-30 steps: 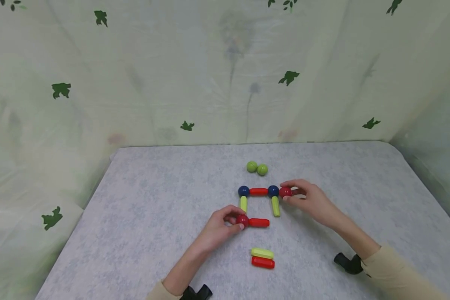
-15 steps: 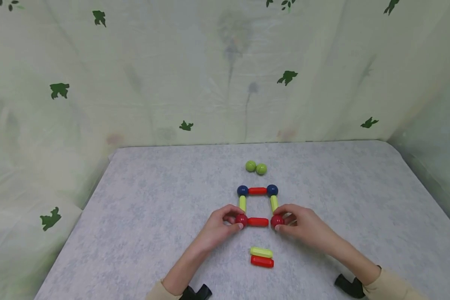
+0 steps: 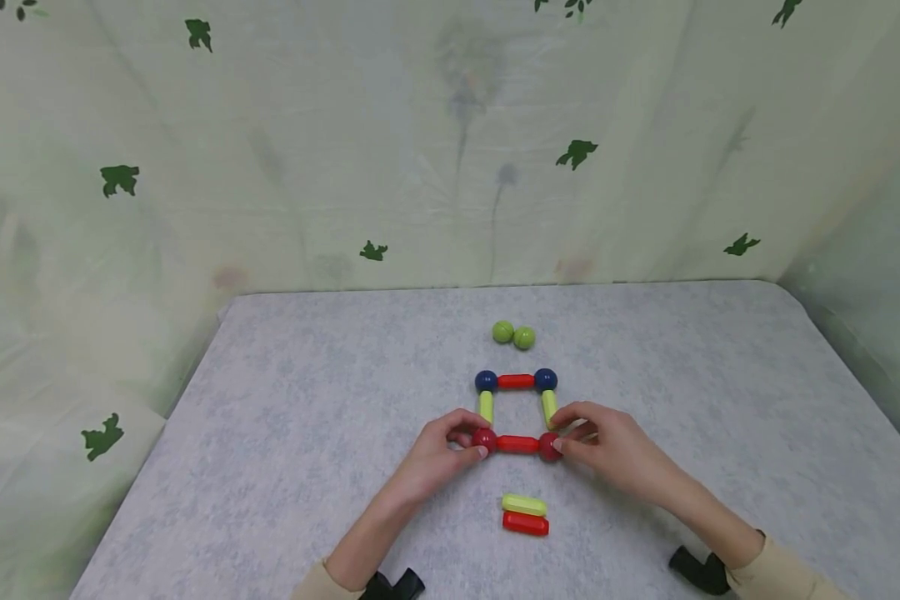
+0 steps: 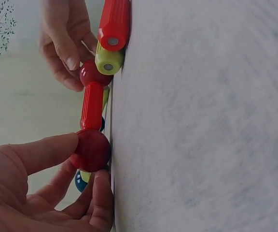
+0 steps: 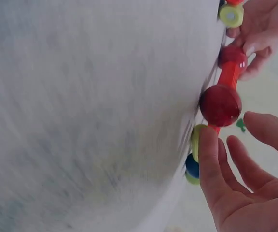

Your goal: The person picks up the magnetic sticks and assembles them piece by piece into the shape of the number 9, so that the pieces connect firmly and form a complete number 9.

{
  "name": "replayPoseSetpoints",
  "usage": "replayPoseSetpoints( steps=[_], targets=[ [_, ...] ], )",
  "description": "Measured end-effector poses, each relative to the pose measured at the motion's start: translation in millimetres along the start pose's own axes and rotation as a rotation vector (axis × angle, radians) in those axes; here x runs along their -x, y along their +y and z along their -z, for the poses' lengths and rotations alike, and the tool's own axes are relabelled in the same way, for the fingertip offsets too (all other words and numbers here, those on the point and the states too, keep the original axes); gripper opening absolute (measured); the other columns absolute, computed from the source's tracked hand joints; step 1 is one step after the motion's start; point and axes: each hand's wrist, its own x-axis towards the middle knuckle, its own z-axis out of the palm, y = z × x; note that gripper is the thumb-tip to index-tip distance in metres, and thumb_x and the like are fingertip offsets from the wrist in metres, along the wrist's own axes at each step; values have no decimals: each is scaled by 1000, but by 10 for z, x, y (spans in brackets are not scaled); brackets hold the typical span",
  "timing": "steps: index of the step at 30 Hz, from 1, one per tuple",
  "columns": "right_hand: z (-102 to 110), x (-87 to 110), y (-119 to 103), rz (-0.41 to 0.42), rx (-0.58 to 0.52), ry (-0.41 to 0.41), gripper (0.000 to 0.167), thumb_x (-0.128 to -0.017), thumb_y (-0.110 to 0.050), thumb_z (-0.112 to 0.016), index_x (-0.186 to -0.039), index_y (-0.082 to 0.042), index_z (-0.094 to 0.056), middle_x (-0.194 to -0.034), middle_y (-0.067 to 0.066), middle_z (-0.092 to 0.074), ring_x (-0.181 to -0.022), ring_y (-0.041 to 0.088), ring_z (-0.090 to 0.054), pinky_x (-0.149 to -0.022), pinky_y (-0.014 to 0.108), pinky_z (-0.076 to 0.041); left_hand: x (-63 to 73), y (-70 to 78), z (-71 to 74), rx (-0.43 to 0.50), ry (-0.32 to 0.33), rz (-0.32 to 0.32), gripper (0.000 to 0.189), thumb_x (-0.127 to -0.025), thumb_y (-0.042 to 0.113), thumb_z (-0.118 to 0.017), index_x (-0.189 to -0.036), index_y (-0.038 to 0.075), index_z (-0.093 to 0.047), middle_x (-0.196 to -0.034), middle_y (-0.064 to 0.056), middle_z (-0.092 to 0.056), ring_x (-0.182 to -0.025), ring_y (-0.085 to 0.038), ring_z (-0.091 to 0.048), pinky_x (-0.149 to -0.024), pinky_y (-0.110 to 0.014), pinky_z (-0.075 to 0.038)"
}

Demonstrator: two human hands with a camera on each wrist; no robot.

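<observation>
Nearest the person on the table (image 3: 307, 417), a loose red stick (image 3: 526, 524) lies against a loose yellow stick (image 3: 524, 505) on its far side, both running left to right; beyond them the left hand (image 3: 444, 448) holds the left red ball (image 3: 483, 439) between thumb and fingers; the right hand (image 3: 607, 442) curves loosely about the right red ball (image 3: 548, 447), the wrist view showing a slight gap between thumb and ball, so its grasp looks slack and a little wider than the ball; the front red stick (image 3: 518, 444) spans the two red balls, its long axis left to right, each end meeting a ball; the relation that counts, I judge, is at the right corner, where the right yellow stick (image 3: 549, 406) points from far to near at the right red ball, the right hand being much the nearer; whether they touch I cannot tell; the left yellow stick (image 3: 486, 406) runs likewise, its near end hidden by fingers; farther off, the left blue ball (image 3: 486, 381) and right blue ball (image 3: 546, 379) flank the back red stick (image 3: 516, 381); past these sit two green balls (image 3: 502, 332), before a patterned curtain (image 3: 420, 167).
</observation>
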Motion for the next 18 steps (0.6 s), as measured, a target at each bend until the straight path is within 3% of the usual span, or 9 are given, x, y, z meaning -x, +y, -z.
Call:
replayPoseSetpoints(
  steps=[5, 12, 18],
  targets=[
    [66, -137, 32, 16, 24, 57, 25, -90, -15, -71, -114, -8, -65, -104, 2, -66, -88, 17, -64, -74, 33, -55, -1, 0, 10, 0, 1, 11, 27, -89, 5, -69, -115, 11, -66, -100, -4, -61, -92, -23, -52, -73, -32, -46],
    [18, -370, 38, -123, 60, 39, 41, -88, -28, -74, -117, -3, -61, -83, 2, -66, -70, 16, -60, -63, 30, -50, 2, 0, 2, 4, 3, 3, 27, -89, 6, -70, -115, 11, -66, -99, -5, -61, -92, -23, -52, -73, -31, -46],
    [6, -450, 31, -149, 29, 25, 37, -86, -24, -75, -111, 1, -65, -73, 2, -64, -62, 17, -59, -58, 29, -49, 12, 17, -9, 3, 6, -14, 28, -88, 5, -70, -115, 10, -66, -100, -6, -61, -91, -23, -52, -73, -31, -45]
  ],
)
